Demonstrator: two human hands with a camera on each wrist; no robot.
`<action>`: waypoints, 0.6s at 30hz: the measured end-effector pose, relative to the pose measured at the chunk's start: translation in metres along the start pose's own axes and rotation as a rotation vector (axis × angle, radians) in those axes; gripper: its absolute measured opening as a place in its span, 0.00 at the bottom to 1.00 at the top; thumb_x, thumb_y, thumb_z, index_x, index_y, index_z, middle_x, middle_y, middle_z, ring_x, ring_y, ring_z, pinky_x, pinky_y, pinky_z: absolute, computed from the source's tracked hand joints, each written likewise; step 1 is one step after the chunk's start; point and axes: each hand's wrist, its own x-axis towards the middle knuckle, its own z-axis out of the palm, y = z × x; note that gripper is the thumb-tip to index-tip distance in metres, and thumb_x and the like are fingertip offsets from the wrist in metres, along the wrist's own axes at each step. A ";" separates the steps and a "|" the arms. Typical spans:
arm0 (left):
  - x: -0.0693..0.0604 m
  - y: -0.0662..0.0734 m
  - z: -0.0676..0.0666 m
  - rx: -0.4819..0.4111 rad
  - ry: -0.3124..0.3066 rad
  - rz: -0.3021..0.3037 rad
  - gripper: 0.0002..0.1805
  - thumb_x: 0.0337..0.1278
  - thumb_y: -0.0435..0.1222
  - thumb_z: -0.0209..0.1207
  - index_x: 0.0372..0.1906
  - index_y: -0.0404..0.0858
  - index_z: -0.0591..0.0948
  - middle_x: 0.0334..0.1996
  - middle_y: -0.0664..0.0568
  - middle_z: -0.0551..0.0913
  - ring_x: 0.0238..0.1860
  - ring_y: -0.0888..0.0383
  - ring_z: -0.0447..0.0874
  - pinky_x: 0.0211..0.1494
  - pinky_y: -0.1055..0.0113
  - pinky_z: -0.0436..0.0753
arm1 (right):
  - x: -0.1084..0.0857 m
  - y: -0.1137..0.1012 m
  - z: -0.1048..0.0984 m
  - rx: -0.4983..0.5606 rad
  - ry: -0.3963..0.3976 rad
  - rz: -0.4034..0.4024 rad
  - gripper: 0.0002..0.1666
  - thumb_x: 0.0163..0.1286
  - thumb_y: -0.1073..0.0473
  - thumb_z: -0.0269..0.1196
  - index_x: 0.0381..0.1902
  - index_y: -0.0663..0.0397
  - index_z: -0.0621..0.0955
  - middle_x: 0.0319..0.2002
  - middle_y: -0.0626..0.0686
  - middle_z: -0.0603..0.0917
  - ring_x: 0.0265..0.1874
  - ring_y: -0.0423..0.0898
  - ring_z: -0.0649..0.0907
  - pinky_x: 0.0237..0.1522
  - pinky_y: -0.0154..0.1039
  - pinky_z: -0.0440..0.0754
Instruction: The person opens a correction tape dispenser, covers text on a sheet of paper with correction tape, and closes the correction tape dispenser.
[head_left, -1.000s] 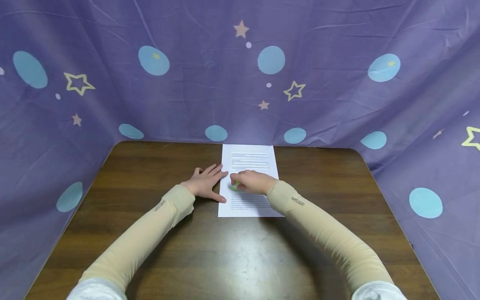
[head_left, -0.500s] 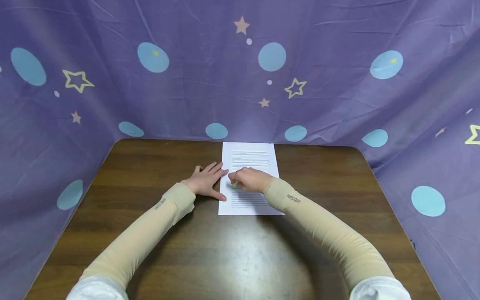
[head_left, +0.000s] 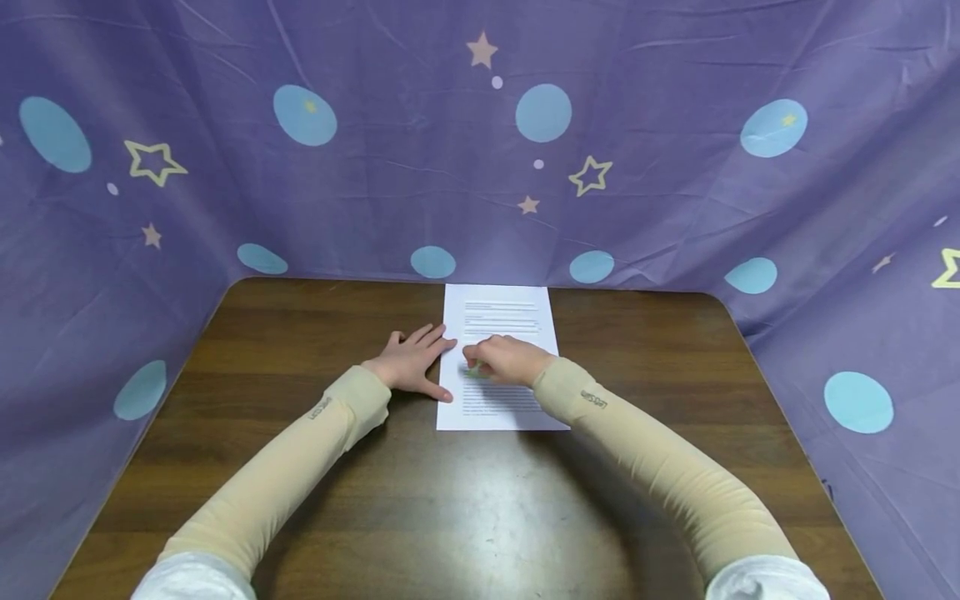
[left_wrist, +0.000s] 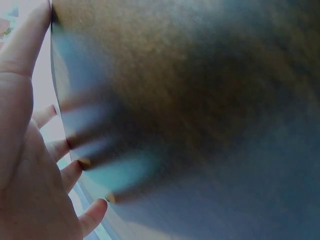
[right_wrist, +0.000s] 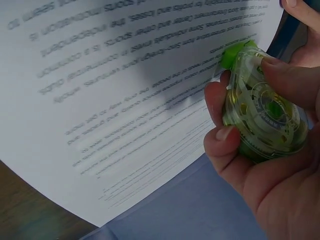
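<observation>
Head view: the right hand (head_left: 513, 361) grips a green tape dispenser (head_left: 475, 371) at 3 o'clock from the spread left hand (head_left: 407, 367), whose pressure, if too light, could let the printed sheet (head_left: 501, 312) skew.

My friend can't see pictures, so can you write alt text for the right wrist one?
A right hand grips a clear-and-green correction tape dispenser over a printed page that appears upside down. Part of the left hand shows in the top right corner, near the page's edge.

Long beige arm sleeves (head_left: 663, 467), small dark lettering (head_left: 593, 400) on each, white upper sleeves (head_left: 765, 579)
</observation>
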 end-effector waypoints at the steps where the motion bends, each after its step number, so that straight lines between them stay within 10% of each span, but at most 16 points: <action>1: 0.001 -0.001 0.001 0.001 0.000 0.000 0.62 0.50 0.68 0.69 0.84 0.43 0.57 0.85 0.40 0.44 0.84 0.39 0.41 0.71 0.34 0.54 | -0.001 0.000 0.000 0.004 0.002 -0.001 0.11 0.67 0.74 0.64 0.43 0.56 0.82 0.41 0.52 0.90 0.40 0.47 0.88 0.48 0.43 0.84; 18: 0.001 -0.002 0.002 -0.009 0.014 0.020 0.63 0.49 0.70 0.68 0.83 0.42 0.58 0.84 0.39 0.45 0.83 0.38 0.42 0.70 0.34 0.54 | -0.004 0.001 0.003 0.042 0.029 0.025 0.08 0.73 0.70 0.63 0.47 0.55 0.81 0.47 0.54 0.90 0.48 0.49 0.88 0.55 0.44 0.82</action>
